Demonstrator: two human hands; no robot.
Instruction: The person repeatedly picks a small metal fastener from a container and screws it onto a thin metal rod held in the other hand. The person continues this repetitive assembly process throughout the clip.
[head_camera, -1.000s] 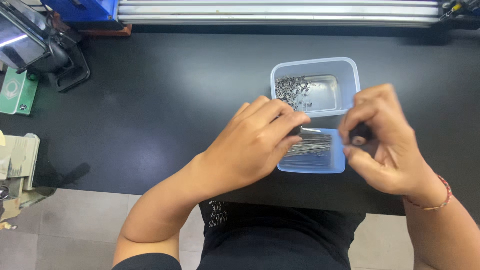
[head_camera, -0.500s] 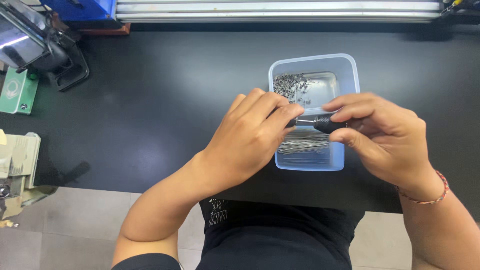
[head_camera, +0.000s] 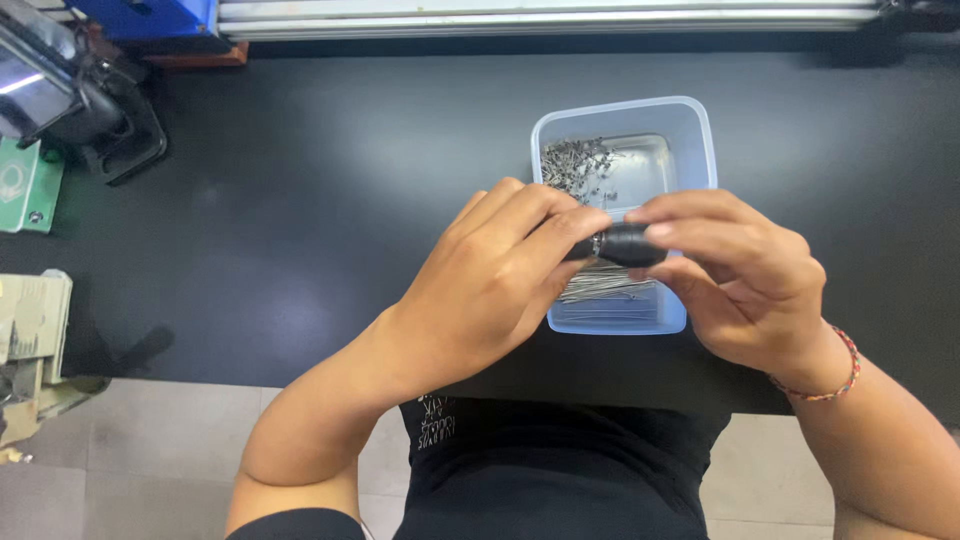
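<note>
Spanning the view, a black table (head_camera: 300, 200) bears a pale blue plastic tub (head_camera: 700, 130) holding small metal parts (head_camera: 578, 160) and thin metal pins (head_camera: 600, 285). Over the tub, left hand (head_camera: 495, 275) and right hand (head_camera: 745, 275) both pinch a short black cylinder (head_camera: 625, 244), fingertips closed on its ends.

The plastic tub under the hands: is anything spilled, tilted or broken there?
Nothing stands out. The tub sits flat on the black table, small metal parts and thin pins inside. Both hands, left and right, hold a black piece above it.
</note>
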